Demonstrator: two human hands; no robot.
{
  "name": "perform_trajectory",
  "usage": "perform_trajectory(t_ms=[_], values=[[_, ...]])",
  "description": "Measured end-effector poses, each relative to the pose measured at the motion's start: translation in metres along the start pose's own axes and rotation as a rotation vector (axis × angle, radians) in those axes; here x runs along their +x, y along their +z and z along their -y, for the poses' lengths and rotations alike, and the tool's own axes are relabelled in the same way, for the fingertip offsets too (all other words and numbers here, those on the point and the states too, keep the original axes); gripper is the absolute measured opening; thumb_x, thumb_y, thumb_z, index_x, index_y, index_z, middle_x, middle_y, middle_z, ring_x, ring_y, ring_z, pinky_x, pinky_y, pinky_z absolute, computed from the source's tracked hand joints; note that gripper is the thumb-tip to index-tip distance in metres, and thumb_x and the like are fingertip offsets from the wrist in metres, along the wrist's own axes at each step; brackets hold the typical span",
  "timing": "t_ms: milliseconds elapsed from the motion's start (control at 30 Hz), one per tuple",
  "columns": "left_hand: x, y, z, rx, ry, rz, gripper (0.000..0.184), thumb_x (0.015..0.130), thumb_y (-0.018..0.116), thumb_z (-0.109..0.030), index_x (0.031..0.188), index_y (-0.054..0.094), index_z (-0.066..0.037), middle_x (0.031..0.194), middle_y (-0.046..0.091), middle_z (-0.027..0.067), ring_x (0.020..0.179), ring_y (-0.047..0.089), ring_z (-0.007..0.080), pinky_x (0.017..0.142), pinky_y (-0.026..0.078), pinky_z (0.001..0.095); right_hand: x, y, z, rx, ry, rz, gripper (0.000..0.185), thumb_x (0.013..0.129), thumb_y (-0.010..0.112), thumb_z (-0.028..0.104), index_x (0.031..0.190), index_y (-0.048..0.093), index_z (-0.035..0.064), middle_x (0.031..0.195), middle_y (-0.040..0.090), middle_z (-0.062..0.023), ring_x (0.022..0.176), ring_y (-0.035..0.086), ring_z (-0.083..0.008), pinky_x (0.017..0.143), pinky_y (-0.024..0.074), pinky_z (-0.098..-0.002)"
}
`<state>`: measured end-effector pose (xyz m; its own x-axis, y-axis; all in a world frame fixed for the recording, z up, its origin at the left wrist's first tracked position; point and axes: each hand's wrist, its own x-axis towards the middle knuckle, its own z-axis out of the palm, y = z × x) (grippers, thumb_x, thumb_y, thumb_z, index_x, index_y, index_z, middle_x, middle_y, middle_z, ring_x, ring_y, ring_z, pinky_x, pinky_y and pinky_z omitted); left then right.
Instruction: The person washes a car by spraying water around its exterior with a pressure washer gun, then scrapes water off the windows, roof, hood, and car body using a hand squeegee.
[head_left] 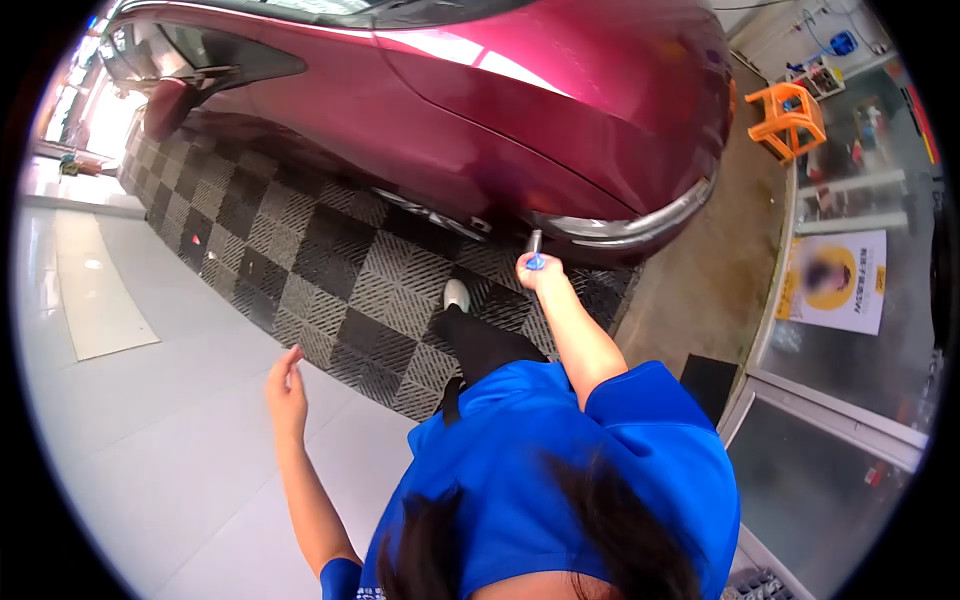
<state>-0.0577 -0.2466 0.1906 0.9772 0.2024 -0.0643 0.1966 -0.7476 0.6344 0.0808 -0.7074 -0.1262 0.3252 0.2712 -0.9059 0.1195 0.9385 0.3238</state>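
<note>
My right hand [541, 271] is closed around a slim tool with a blue end and a silver-grey shaft [536, 243]; its exact kind is hard to make out. The shaft points at the front of a dark red car [480, 130], close to the headlight [585, 226]. Whether it touches the car I cannot tell. My left hand [287, 395] hangs out to the left over the pale floor, fingers stretched and holding nothing.
Under the car lies a black and grey checkered grate floor [345, 280]. Pale tiles [200, 400] border it. An orange stool [787, 122] stands at the upper right, beside glass panels with a poster [835, 282]. The car's mirror [170, 108] sticks out at the upper left.
</note>
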Motion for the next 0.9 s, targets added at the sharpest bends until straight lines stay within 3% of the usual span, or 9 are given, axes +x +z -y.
perform_trajectory(t_ms=[67, 133, 200, 267, 467, 600, 733, 800, 900], values=[[0.017, -0.017, -0.009, 0.029, 0.016, 0.045, 0.025, 0.095, 0.048, -0.006, 0.115, 0.062, -0.002, 0.105, 0.067, 0.0113, 0.101, 0.062, 0.02, 0.092, 0.045, 0.0312, -0.048, 0.007, -0.045, 0.077, 0.57, -0.104, 0.017, 0.083, 0.049, 0.015, 0.089, 0.048, -0.001, 0.075, 0.05, -0.0153, 0.057, 0.053, -0.0215, 0.047, 0.0502, -0.0297], [0.031, -0.028, 0.001, 0.028, 0.05, 0.064, 0.025, 0.094, 0.049, -0.005, 0.115, 0.062, -0.002, 0.104, 0.067, 0.0108, 0.1, 0.062, 0.0198, 0.092, 0.045, 0.0308, -0.03, -0.001, -0.062, -0.1, 0.056, -0.022, 0.018, 0.083, 0.05, 0.015, 0.09, 0.048, -0.0009, 0.081, 0.05, -0.0177, 0.059, 0.053, -0.0244, 0.056, 0.0535, -0.0352], [0.03, -0.041, 0.05, -0.009, -0.093, 0.038, 0.025, 0.094, 0.048, -0.004, 0.114, 0.063, -0.002, 0.103, 0.067, 0.011, 0.1, 0.062, 0.0192, 0.091, 0.046, 0.0306, -0.049, 0.002, -0.059, -0.175, -0.392, -0.274, 0.022, 0.081, 0.051, 0.017, 0.093, 0.048, -0.0013, 0.075, 0.052, -0.0156, 0.061, 0.054, -0.0282, 0.066, 0.0543, -0.0429], [0.021, -0.036, 0.098, -0.061, -0.159, -0.034, 0.025, 0.093, 0.047, -0.003, 0.113, 0.063, -0.001, 0.102, 0.067, 0.0113, 0.098, 0.062, 0.019, 0.09, 0.046, 0.0308, -0.106, 0.009, -0.064, -0.355, -0.957, -0.584, 0.044, 0.073, 0.066, 0.015, 0.108, 0.05, -0.0059, 0.092, 0.059, -0.0194, 0.08, 0.062, -0.0357, 0.074, 0.0534, -0.0488], [0.023, 0.002, 0.097, -0.214, -0.327, -0.006, 0.025, 0.092, 0.047, -0.001, 0.111, 0.064, -0.001, 0.099, 0.069, 0.0122, 0.093, 0.065, 0.0193, 0.087, 0.048, 0.0299, -0.116, 0.022, -0.032, -1.481, -2.3, -0.648, 0.062, 0.064, 0.068, 0.006, 0.12, 0.046, -0.0041, 0.11, 0.054, -0.0234, 0.101, 0.054, -0.0413, 0.089, 0.0441, -0.0454], [0.053, 0.034, 0.064, -0.295, -0.206, 0.075, 0.025, 0.091, 0.048, -0.001, 0.109, 0.065, -0.003, 0.098, 0.069, 0.0112, 0.093, 0.065, 0.0196, 0.085, 0.049, 0.0303, -0.096, 0.042, -0.102, -2.018, -2.384, -0.01, 0.066, 0.062, 0.068, 0.008, 0.124, 0.047, 0.0034, 0.101, 0.056, -0.019, 0.092, 0.056, -0.0384, 0.08, 0.0469, -0.045], [0.086, 0.08, 0.018, -0.137, -0.143, 0.339, 0.025, 0.087, 0.058, -0.015, 0.109, 0.066, -0.006, 0.098, 0.069, 0.0125, 0.094, 0.066, 0.0214, 0.085, 0.052, 0.0336, -0.085, 0.029, -0.201, -2.446, -1.749, 0.706, 0.056, 0.061, 0.068, 0.009, 0.114, 0.053, 0.0112, 0.091, 0.056, -0.0123, 0.087, 0.059, -0.0351, 0.071, 0.0489, -0.0442], [0.109, 0.128, 0.009, -0.447, -0.218, 0.561, 0.062, 0.086, 0.065, -0.028, 0.136, 0.042, -0.001, 0.113, 0.063, 0.0163, 0.103, 0.063, 0.0238, 0.088, 0.05, 0.0343, -0.085, 0.029, -0.251, -2.379, -1.674, 0.84, 0.054, 0.06, 0.071, 0.011, 0.111, 0.053, 0.014, 0.09, 0.055, -0.0109, 0.084, 0.059, -0.0331, 0.067, 0.0489, -0.0445], [0.154, 0.157, -0.067, -0.851, -0.037, 0.184, 0.061, 0.079, 0.076, -0.021, 0.124, 0.04, -0.001, 0.11, 0.056, 0.0124, 0.101, 0.057, 0.019, 0.088, 0.048, 0.0351, -0.116, 0.06, -0.309, -2.107, -1.765, 0.888, 0.051, 0.066, 0.073, 0.014, 0.112, 0.052, 0.0101, 0.093, 0.054, -0.0158, 0.087, 0.057, -0.0369, 0.071, 0.0483, -0.044]])
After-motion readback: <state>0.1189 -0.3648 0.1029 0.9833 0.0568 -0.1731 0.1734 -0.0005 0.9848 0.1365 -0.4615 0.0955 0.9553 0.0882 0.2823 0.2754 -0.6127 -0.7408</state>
